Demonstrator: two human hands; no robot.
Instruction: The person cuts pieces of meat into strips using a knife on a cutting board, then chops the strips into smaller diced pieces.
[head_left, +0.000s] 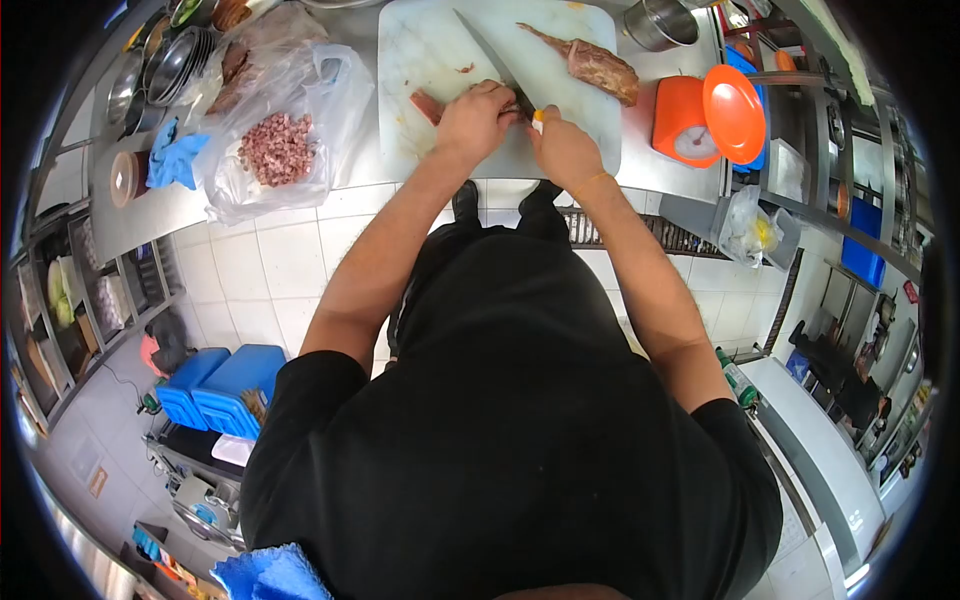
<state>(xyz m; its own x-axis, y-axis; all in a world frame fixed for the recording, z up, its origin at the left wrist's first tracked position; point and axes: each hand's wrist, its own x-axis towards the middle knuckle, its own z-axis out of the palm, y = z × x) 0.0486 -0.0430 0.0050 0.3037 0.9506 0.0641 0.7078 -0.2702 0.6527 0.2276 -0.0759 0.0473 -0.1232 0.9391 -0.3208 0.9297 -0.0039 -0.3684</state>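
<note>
My right hand point(563, 150) is closed round the yellow and white handle of a long knife point(490, 55), whose blade points up and to the left over the white cutting board point(400, 60). Beside the blade, my left hand point(477, 118) rests on the board with its fingers bent together over a piece of meat point(427, 107). How much of the meat lies under those fingers is hidden. A larger brown piece of meat point(600, 72) lies at the board's upper right. One small scrap point(465, 69) sits above my left hand.
Left of the board, diced meat point(276, 150) lies in a clear plastic bag point(340, 110), near a blue cloth point(176, 155) and stacked metal bowls point(180, 65). To the right are an orange scale point(685, 120) and a metal pot point(660, 24). Another person point(165, 345) is at far left.
</note>
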